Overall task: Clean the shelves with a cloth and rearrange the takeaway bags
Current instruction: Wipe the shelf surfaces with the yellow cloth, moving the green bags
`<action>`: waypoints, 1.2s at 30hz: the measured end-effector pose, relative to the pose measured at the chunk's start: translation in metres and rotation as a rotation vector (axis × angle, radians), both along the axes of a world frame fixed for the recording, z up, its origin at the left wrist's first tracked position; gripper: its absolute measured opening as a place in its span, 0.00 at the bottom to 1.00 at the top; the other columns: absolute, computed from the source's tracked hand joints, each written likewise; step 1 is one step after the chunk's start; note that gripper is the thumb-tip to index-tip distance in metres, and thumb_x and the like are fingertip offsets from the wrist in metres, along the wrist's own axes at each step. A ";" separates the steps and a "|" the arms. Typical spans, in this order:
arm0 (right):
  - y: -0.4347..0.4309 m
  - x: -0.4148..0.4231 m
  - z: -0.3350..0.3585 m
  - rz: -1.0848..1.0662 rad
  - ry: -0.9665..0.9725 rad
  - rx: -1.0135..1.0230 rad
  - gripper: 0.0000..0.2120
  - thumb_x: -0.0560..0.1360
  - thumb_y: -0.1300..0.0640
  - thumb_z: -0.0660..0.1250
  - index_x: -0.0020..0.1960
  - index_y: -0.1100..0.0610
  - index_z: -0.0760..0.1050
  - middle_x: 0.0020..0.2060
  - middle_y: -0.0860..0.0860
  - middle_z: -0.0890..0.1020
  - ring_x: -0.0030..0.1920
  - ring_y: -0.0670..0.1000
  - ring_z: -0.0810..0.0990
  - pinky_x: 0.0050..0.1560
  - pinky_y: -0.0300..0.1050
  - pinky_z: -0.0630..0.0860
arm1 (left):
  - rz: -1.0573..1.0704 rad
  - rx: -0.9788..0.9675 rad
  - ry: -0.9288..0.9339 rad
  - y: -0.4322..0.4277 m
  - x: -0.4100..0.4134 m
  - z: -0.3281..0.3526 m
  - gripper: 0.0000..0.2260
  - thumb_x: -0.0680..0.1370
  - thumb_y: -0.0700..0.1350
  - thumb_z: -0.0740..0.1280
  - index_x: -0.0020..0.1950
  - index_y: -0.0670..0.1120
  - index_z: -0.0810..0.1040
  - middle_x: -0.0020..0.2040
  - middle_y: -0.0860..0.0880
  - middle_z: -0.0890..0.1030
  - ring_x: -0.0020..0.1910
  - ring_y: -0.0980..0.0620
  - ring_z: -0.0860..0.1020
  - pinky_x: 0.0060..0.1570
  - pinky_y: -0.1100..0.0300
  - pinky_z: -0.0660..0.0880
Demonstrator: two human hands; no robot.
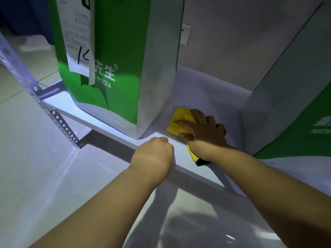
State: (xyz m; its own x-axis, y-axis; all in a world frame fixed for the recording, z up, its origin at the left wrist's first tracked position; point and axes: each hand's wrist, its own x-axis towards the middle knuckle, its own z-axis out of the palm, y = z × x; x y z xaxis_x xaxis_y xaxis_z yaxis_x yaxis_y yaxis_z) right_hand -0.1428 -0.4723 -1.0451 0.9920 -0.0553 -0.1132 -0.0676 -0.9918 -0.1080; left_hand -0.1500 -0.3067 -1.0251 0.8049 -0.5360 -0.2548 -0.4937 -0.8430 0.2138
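Shelf (206, 97), right of pizza bag (123, 51).
My right hand (202, 129) clutches yellow cloth (179, 120); left hand (154, 153), clenched, rests on near edge.

Pretty dim overall, with a cold bluish-purple cast. Light hits from the front: the front edge of the shelf (111, 123) glows white and a bright band crosses the green bag (121, 51). There's a dark shadow under the shelf, and the glossy floor (35, 176) shows a small glare streak bottom right. The right hand (202, 127) sits in shade, darker than the left hand (154, 153); the yellow cloth (179, 120) still pops. Bag print looks soft. The wide lens bends the slotted post (26, 76) and tilts the right bag (286, 86).
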 end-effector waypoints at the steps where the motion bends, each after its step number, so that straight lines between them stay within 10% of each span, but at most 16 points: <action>1: -0.002 0.004 0.001 -0.013 -0.005 0.012 0.17 0.79 0.42 0.52 0.67 0.32 0.60 0.75 0.45 0.50 0.67 0.58 0.57 0.61 0.58 0.56 | 0.009 -0.003 -0.005 0.000 -0.001 0.000 0.09 0.76 0.44 0.63 0.54 0.51 0.80 0.53 0.49 0.72 0.55 0.49 0.73 0.48 0.57 0.72; 25: 0.011 -0.055 0.003 -0.223 -0.023 0.038 0.15 0.78 0.38 0.51 0.63 0.38 0.63 0.67 0.49 0.60 0.55 0.58 0.64 0.58 0.57 0.62 | 0.165 0.081 -0.145 0.087 -0.063 0.010 0.14 0.77 0.54 0.62 0.58 0.49 0.76 0.56 0.51 0.75 0.54 0.50 0.75 0.50 0.56 0.75; 36: 0.101 -0.052 -0.001 -0.178 -0.054 0.018 0.14 0.79 0.50 0.58 0.63 0.38 0.65 0.73 0.48 0.53 0.62 0.62 0.60 0.59 0.62 0.58 | 0.166 -0.091 -0.273 0.069 -0.008 0.011 0.09 0.75 0.44 0.63 0.52 0.45 0.79 0.48 0.44 0.77 0.48 0.40 0.76 0.42 0.53 0.71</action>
State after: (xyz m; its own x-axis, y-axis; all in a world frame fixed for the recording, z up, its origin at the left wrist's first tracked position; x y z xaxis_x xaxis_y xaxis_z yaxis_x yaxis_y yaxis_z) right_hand -0.1946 -0.3711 -1.0465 0.9715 -0.2288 -0.0622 -0.2353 -0.9627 -0.1337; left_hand -0.1581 -0.2378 -1.0140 0.9152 -0.4021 0.0256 -0.4003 -0.9003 0.1710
